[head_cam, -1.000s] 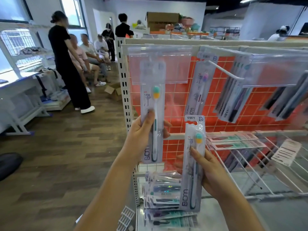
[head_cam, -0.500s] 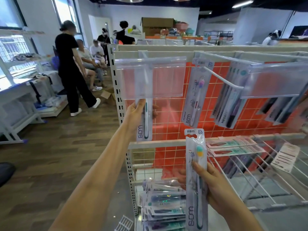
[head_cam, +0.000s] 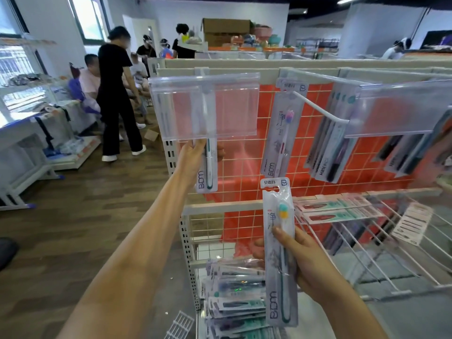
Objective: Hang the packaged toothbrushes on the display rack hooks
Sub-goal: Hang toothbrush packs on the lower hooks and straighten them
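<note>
So the rack is a white metal display rack with an orange wire-grid back panel [head_cam: 244, 143] and perforated uprights. White hooks [head_cam: 318, 106] stick out near the top, each ending in a clear plastic label holder [head_cam: 205, 108]. One purple-bristled packaged toothbrush [head_cam: 281, 133] hangs on the middle hook, and a bunch of dark-handled packs [head_cam: 327, 148] hang further right. Lower down, a sloped white wire shelf [head_cam: 381, 260] has a couple of flat packs [head_cam: 335, 211] lying along its top edge, and a messy pile of packaged toothbrushes [head_cam: 234, 297] sits on the bottom shelf.
</note>
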Action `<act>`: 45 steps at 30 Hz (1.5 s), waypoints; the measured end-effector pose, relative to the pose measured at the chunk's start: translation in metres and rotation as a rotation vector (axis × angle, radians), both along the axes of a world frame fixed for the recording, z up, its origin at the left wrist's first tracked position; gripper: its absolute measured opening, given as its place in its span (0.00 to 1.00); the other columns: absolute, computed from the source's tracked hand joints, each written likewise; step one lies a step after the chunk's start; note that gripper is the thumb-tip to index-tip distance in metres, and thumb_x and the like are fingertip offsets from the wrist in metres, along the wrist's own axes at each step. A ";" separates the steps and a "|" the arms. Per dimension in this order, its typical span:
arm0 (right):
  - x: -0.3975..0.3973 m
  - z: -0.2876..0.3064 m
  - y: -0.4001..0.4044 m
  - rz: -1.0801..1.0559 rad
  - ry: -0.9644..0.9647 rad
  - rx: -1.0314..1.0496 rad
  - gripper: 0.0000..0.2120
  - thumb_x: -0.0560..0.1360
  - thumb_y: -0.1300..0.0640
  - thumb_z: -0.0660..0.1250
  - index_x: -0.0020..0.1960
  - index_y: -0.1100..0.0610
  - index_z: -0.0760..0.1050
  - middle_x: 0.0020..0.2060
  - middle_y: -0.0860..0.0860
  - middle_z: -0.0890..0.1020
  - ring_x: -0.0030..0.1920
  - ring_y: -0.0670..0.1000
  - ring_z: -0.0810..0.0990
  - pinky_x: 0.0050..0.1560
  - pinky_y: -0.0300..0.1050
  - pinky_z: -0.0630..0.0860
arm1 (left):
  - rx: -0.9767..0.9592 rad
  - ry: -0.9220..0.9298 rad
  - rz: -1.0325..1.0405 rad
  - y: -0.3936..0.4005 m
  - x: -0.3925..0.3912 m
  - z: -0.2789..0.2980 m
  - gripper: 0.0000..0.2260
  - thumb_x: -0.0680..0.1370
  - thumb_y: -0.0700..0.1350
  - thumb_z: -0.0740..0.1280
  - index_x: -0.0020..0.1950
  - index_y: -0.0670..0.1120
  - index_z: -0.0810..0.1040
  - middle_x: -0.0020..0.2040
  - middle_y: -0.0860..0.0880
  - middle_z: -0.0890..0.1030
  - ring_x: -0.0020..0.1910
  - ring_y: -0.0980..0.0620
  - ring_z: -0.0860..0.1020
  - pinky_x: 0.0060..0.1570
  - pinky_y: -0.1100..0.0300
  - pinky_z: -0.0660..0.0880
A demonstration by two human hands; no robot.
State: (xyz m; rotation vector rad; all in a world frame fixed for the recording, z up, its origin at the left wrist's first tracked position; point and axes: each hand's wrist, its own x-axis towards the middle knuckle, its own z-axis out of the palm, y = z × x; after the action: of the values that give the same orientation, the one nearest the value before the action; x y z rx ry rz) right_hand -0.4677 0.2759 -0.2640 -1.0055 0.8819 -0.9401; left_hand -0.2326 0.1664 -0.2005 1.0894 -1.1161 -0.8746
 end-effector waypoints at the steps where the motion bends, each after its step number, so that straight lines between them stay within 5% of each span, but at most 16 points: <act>1: 0.000 0.000 0.001 0.005 -0.004 -0.001 0.18 0.70 0.53 0.65 0.58 0.58 0.75 0.48 0.62 0.84 0.53 0.66 0.81 0.53 0.58 0.79 | -0.007 -0.017 0.012 0.001 0.000 -0.001 0.16 0.81 0.53 0.58 0.47 0.47 0.81 0.49 0.35 0.82 0.49 0.38 0.81 0.56 0.42 0.77; 5: 0.004 0.003 0.003 0.019 -0.012 -0.006 0.17 0.70 0.54 0.66 0.57 0.59 0.75 0.45 0.60 0.84 0.45 0.59 0.82 0.43 0.52 0.83 | 0.057 -0.085 0.095 -0.004 0.013 -0.016 0.33 0.68 0.71 0.65 0.51 0.40 0.79 0.49 0.36 0.82 0.49 0.34 0.80 0.53 0.37 0.76; 7: 0.007 0.004 0.005 0.009 -0.035 0.011 0.16 0.69 0.54 0.66 0.55 0.59 0.76 0.44 0.60 0.84 0.41 0.57 0.82 0.38 0.49 0.82 | 0.100 -0.118 0.130 0.005 0.013 -0.020 0.26 0.70 0.69 0.64 0.48 0.46 0.79 0.49 0.39 0.83 0.49 0.38 0.81 0.53 0.42 0.78; 11: 0.014 0.002 0.006 -0.005 -0.049 0.017 0.17 0.69 0.52 0.67 0.54 0.58 0.77 0.43 0.59 0.82 0.42 0.58 0.80 0.45 0.52 0.81 | 0.144 -0.147 0.120 0.018 0.022 -0.045 0.08 0.79 0.54 0.62 0.48 0.52 0.77 0.45 0.50 0.81 0.47 0.48 0.81 0.48 0.55 0.80; 16: 0.025 0.009 0.009 0.010 -0.090 0.014 0.14 0.75 0.54 0.63 0.58 0.59 0.74 0.39 0.56 0.85 0.38 0.53 0.84 0.41 0.50 0.83 | 0.247 -0.255 0.118 0.037 0.033 -0.073 0.14 0.80 0.47 0.63 0.63 0.43 0.74 0.53 0.47 0.80 0.50 0.50 0.80 0.49 0.59 0.78; 21: 0.036 0.021 0.014 0.016 -0.136 -0.020 0.12 0.76 0.58 0.63 0.60 0.54 0.73 0.37 0.52 0.85 0.36 0.50 0.84 0.34 0.43 0.80 | 0.359 -0.506 0.022 0.065 0.033 -0.096 0.12 0.79 0.50 0.63 0.61 0.49 0.75 0.56 0.51 0.79 0.53 0.52 0.78 0.58 0.51 0.76; 28: 0.053 0.051 0.032 0.053 -0.181 -0.264 0.14 0.70 0.52 0.65 0.55 0.46 0.75 0.41 0.46 0.85 0.41 0.46 0.84 0.38 0.40 0.80 | 0.202 -0.802 -0.002 0.093 0.020 -0.085 0.11 0.80 0.49 0.63 0.60 0.49 0.78 0.52 0.57 0.79 0.51 0.58 0.77 0.50 0.67 0.71; 35: 0.066 0.077 0.042 0.138 -0.199 -0.493 0.14 0.68 0.49 0.64 0.54 0.46 0.73 0.41 0.42 0.84 0.43 0.43 0.84 0.43 0.42 0.80 | 0.062 -0.861 -0.007 0.117 0.017 -0.070 0.05 0.79 0.47 0.64 0.46 0.56 0.78 0.45 0.56 0.82 0.44 0.59 0.79 0.46 0.61 0.76; 40: 0.077 0.083 0.031 0.177 -0.135 -0.598 0.12 0.73 0.49 0.63 0.57 0.46 0.74 0.49 0.46 0.84 0.51 0.48 0.83 0.50 0.48 0.79 | 0.093 -0.885 -0.010 0.123 0.025 -0.073 0.06 0.79 0.48 0.64 0.49 0.57 0.79 0.46 0.59 0.81 0.45 0.62 0.79 0.47 0.63 0.77; 45: 0.083 0.085 0.014 0.193 -0.088 -0.599 0.15 0.75 0.51 0.62 0.60 0.53 0.72 0.46 0.48 0.84 0.45 0.50 0.84 0.44 0.46 0.81 | 0.160 -0.862 -0.010 0.122 0.039 -0.083 0.07 0.79 0.49 0.64 0.54 0.54 0.80 0.49 0.58 0.82 0.47 0.60 0.79 0.52 0.56 0.77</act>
State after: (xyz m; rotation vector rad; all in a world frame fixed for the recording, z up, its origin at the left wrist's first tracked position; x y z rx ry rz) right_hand -0.3845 0.2900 -0.1789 -1.5154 0.4171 -1.0978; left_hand -0.1933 0.2881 -0.2831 1.6654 -1.7684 -0.4926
